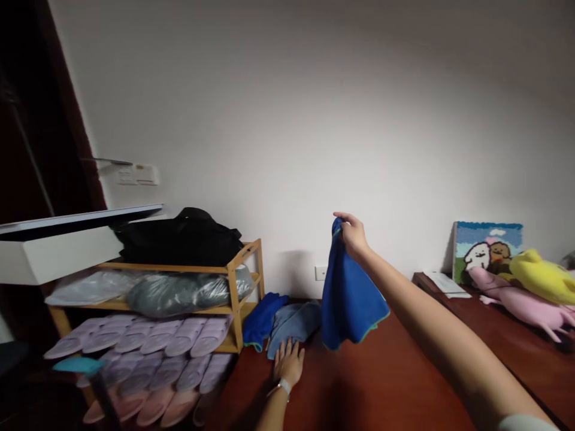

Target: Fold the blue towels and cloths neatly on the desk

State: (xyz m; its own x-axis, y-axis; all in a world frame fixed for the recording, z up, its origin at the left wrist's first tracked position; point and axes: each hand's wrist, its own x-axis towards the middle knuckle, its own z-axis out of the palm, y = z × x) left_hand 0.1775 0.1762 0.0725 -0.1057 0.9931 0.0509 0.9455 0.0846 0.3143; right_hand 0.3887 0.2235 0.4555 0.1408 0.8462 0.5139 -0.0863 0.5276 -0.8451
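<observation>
A blue cloth with green edging (pixel 353 293) hangs from my right hand (pixel 354 234), pinched near its top, with the lower part fanned out in the air above the table. My left hand (pixel 288 362) lies flat with fingers spread, its fingertips at the near edge of a grey-blue cloth (pixel 294 322). Beside that, against the rack, a second blue cloth (pixel 263 318) with green edging rests crumpled on the red-brown table (pixel 372 383).
To the left stands a wooden rack (pixel 232 299) with rows of slippers (pixel 179 335), plastic-wrapped items and a black bag (pixel 184 239). A white box (pixel 63 251) juts out there. Pink (pixel 521 302) and yellow (pixel 545 275) plush toys and a dog picture (pixel 487 248) are at right.
</observation>
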